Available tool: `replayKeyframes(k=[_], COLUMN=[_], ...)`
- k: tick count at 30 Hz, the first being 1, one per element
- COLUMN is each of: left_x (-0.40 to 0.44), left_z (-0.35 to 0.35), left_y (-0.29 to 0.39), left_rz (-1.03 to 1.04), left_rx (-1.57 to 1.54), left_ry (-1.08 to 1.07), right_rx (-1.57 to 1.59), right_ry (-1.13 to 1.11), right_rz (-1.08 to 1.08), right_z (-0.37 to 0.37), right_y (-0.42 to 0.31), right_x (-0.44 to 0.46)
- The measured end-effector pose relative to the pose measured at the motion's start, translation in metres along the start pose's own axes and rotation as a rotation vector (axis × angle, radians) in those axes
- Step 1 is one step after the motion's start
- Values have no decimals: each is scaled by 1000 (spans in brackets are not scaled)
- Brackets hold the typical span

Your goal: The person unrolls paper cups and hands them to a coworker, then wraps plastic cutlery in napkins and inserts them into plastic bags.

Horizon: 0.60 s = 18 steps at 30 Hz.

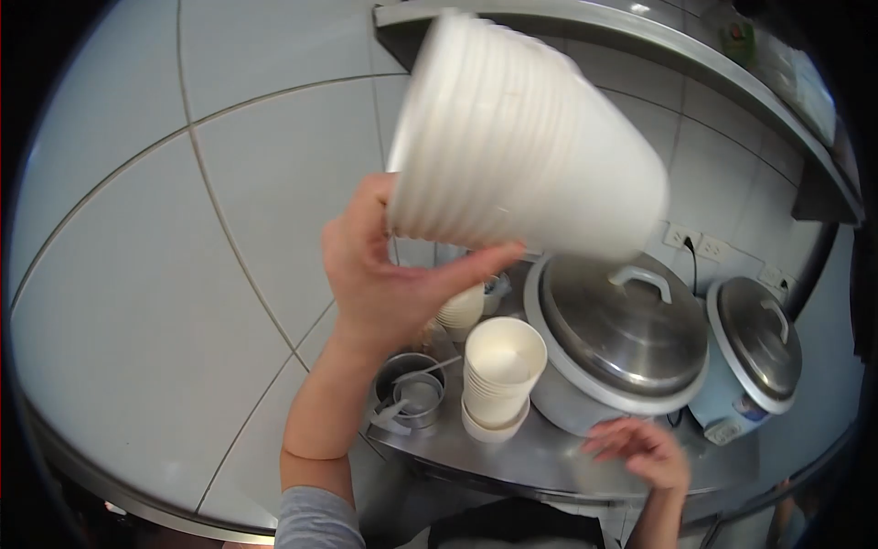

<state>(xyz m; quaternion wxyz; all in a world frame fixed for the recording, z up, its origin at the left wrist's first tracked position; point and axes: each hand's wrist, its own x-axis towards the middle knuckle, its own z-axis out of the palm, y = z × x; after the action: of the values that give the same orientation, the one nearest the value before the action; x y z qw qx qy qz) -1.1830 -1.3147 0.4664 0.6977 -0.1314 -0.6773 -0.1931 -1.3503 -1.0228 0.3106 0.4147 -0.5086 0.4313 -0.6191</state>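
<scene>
My left hand [393,265] is raised high and grips a nested stack of white bowls [521,146], tilted on its side with the rims to the left. The stack is slightly blurred. Over the front of the steel counter [494,453], my right hand [640,448] hangs with its fingers apart and nothing in it, just in front of the large cooker [558,393]. Between my hands, a stack of cream paper cups [503,366] stands upright in a white bowl [494,424].
A metal pot [413,389] with utensils stands on the counter's left. More nested cups [460,309] are behind the cup stack. A smaller cooker [754,348] is at the right, below wall sockets [697,242]. A metal shelf [695,55] runs overhead.
</scene>
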Motion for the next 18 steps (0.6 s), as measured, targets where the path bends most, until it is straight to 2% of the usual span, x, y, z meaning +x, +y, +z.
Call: replayKeyframes(k=[3, 4, 6, 8, 9, 10, 12, 15, 16, 18], left_x=[-15, -17, -23, -55, -72, -88, -118, -162, -178, -208], left_z=[24, 34, 50, 80, 90, 99, 111, 137, 145, 160], left_y=[40, 53, 74, 82, 88, 92, 93, 90, 91, 96], left_rz=[37, 76, 198, 201, 182, 157, 136, 152, 159, -4], left_rx=[-55, -108, -193, -596, -709, -811, -808, -764, -746, -639], left_ry=[-257, -428, -750, -843, -933, -1022, -1091, -1159, -1173, -972], right_rx=[-234, -391, -857, -1300, -1377, -1440, -1533, -1489, -1538, -1634], right_ry=[487, 672, 725, 541, 604, 543, 390, 381, 419, 496], right_rz=[-453, -569, -717, -549, -421, -299, -62, 182, 186, 179], right_z=[5, 8, 7, 17, 38, 47, 57, 38, 34, 24], right_y=[-60, -75, -94, -104, -99, -97, -89, -48, -39, -23], right_x=[-33, -47, -79, -105, -102, -101, -97, -124, -129, -132])
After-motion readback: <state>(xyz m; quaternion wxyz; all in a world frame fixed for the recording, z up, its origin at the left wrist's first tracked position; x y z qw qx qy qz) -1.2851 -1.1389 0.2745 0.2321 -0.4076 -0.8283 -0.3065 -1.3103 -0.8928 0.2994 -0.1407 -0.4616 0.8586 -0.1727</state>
